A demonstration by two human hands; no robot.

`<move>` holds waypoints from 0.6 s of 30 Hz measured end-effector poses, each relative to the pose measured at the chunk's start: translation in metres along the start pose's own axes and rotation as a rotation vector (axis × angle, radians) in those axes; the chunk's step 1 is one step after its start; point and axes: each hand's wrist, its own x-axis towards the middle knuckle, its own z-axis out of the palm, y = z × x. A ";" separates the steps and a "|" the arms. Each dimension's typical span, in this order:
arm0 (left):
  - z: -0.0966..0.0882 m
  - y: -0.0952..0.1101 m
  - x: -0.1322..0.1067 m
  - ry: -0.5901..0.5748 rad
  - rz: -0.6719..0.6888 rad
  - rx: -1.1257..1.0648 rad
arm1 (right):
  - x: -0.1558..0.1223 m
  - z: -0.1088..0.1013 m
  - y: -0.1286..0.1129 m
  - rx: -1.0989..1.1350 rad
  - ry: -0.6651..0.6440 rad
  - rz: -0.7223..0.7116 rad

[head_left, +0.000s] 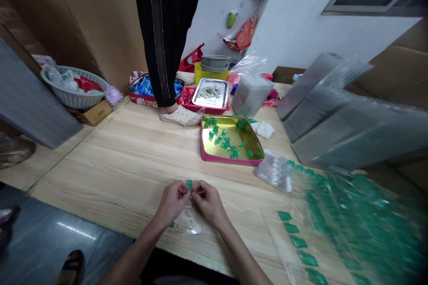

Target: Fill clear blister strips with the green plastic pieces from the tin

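Close together in front of me, my left hand (173,199) and my right hand (208,201) meet over a clear plastic blister tray (194,230) lying on the table. The fingertips of both hands are pinched around a small green piece (189,191) near the tray's far end. Another green piece (189,183) sits just beyond the fingers, and one more (171,224) shows below my left wrist. The clear cavities closer to me look unfilled. Beyond my hands stands a pink-rimmed tin (230,161) with a gold inside, holding several loose green pieces (226,142).
Filled clear trays with green pieces (299,242) are spread and piled at right, behind them stacked clear trays (334,111). A person's white shoe (182,116) stands on the table (110,169) beyond the tin's left side. Farther back are a silver tray (211,102) and baskets (75,95).
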 end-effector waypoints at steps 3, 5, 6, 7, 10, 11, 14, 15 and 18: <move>-0.002 0.001 0.008 0.059 0.145 0.243 | 0.006 0.004 0.001 -0.154 0.028 -0.072; -0.001 -0.001 0.012 0.075 0.153 0.266 | 0.008 0.006 0.003 -0.233 0.043 -0.099; 0.000 -0.002 0.013 0.079 0.148 0.257 | 0.009 0.006 0.003 -0.262 0.046 -0.098; 0.001 -0.003 0.015 0.085 0.145 0.248 | 0.009 0.006 0.003 -0.287 0.048 -0.091; 0.003 -0.005 0.017 0.097 0.129 0.204 | 0.010 0.005 0.001 -0.370 0.046 -0.101; 0.002 -0.005 0.017 0.098 0.121 0.183 | 0.011 0.004 -0.001 -0.396 0.043 -0.122; -0.003 0.001 0.017 0.090 0.059 0.072 | 0.009 0.001 -0.007 -0.387 0.048 -0.166; -0.005 0.004 0.017 0.080 0.003 -0.025 | 0.008 0.000 -0.009 -0.350 0.050 -0.162; -0.013 0.016 0.017 0.059 -0.196 -0.436 | -0.002 -0.001 -0.021 -0.213 0.000 -0.119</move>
